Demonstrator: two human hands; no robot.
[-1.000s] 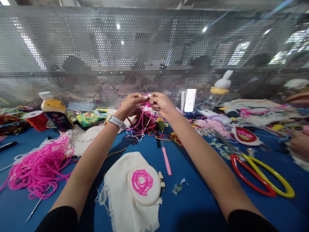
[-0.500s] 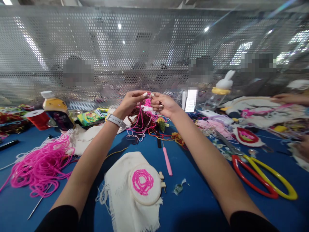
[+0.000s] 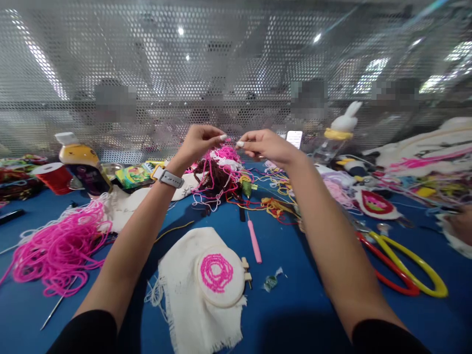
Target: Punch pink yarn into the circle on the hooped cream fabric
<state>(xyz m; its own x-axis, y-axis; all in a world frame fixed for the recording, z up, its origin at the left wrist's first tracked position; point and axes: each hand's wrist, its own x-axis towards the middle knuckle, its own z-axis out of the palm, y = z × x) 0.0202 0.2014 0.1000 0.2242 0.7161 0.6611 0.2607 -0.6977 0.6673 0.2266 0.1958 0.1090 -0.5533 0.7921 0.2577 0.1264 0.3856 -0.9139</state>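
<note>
Both hands have drawn slightly apart since half a second ago, when their fingertips met over the tangle; now a small gap shows between them. Raised above the far middle of the desk [image 3: 295, 305], the left hand [image 3: 201, 141] and the right hand [image 3: 266, 145] each pinch thumb and forefinger shut, apparently on a fine strand stretched between them, though the strand itself is too thin to make out. Just below the hands lies the thread tangle [image 3: 221, 172], a heap of pink, white, dark red and yellow threads resting on the blue desk, with loose ends trailing toward the person. The left wrist wears a white watch [image 3: 168, 178]. Nearer the person, between the forearms, a cream cloth sits in an embroidery hoop [image 3: 220, 276] with a pink looped ring stitched in it; a pink-handled punch needle [image 3: 253, 240] lies just beyond it, and a small crumpled wrapper [image 3: 271, 281] lies to the hoop's right. Well to the left sprawls a loose pile of pink cord [image 3: 61, 248], with a long metal needle [image 3: 57, 306] at its near edge, a red spool [image 3: 55, 177] and a yellow bottle [image 3: 79, 158] behind it. On the right lie red and yellow scissors [image 3: 405, 273], partly hidden by the right forearm, and a bunny-topped bottle [image 3: 337, 135] stands before the perforated metal screen [image 3: 147, 73].
</note>
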